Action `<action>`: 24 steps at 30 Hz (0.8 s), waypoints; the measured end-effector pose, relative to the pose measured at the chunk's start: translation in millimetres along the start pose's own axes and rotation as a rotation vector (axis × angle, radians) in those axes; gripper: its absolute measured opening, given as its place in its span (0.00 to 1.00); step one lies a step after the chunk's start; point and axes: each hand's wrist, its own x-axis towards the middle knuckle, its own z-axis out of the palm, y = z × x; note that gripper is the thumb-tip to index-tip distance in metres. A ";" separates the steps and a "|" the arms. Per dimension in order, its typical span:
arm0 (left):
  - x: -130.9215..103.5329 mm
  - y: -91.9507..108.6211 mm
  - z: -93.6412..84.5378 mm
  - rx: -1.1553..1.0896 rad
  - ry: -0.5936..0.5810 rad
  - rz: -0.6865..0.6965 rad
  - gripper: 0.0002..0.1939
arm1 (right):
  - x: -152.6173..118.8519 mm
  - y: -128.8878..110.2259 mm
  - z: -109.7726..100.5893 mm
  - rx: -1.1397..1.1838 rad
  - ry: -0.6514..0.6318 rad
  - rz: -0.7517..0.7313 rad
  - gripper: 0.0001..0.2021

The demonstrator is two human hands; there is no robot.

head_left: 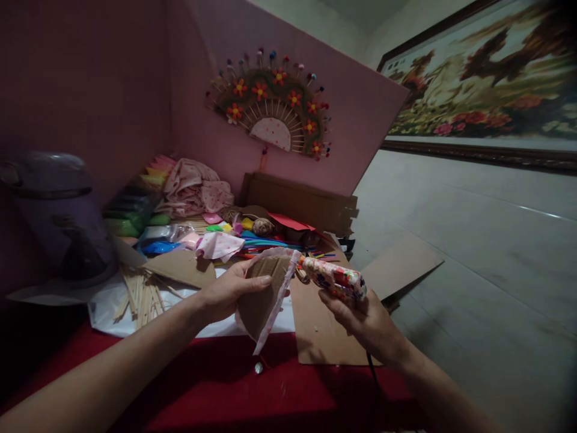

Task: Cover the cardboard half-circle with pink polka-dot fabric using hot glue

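Note:
My left hand (234, 288) grips a half-round piece of brown cardboard (261, 300), thumb on its bare face and fingers behind. Pale pink fabric is folded over the cardboard's straight edge and shows along its curve. In my right hand (372, 325) is a flower-patterned glue gun (336, 278), its orange tip pointing left at the upper corner of the fabric edge. Whether the tip touches the fabric I cannot tell. A dark cord hangs below my right hand. Another cardboard half-round (183, 267) lies beyond my left wrist, close to a scrap of dotted fabric (219, 245).
Wooden sticks (140, 297) lie at left on white sheeting, near a purple container (63, 222). Behind are crumpled pink fabric (196, 186), bagged coloured clay (130, 210) and twine balls (262, 227). A flat cardboard sheet (322, 334) lies at right. A decorated fan (274, 111) is on the pink board.

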 end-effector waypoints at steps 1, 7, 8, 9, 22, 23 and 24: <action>0.0 -0.7 -0.4 0.002 -0.002 0.000 0.19 | 0.1 -1.9 0.9 -0.001 -0.001 -0.001 0.17; 0.2 -3.6 -2.1 0.050 -0.015 0.000 0.19 | 0.1 -7.9 4.4 -0.005 -0.015 -0.015 0.15; 0.3 -3.7 -2.2 0.069 -0.014 0.005 0.19 | -0.2 -8.3 4.4 -0.011 -0.015 -0.015 0.15; 0.4 -3.7 -2.2 0.088 -0.014 0.012 0.18 | -0.5 -8.9 4.3 -0.017 -0.015 -0.014 0.15; 0.8 -5.0 -0.6 0.158 -0.024 0.057 0.26 | -1.6 -17.0 4.9 -0.075 -0.025 0.025 0.14; 0.9 -4.6 -0.3 0.158 -0.026 0.062 0.25 | -1.4 -16.3 4.9 -0.076 -0.026 0.025 0.14; 0.9 -4.3 0.2 0.158 -0.031 0.065 0.23 | -1.2 -15.8 4.8 -0.079 -0.025 0.024 0.14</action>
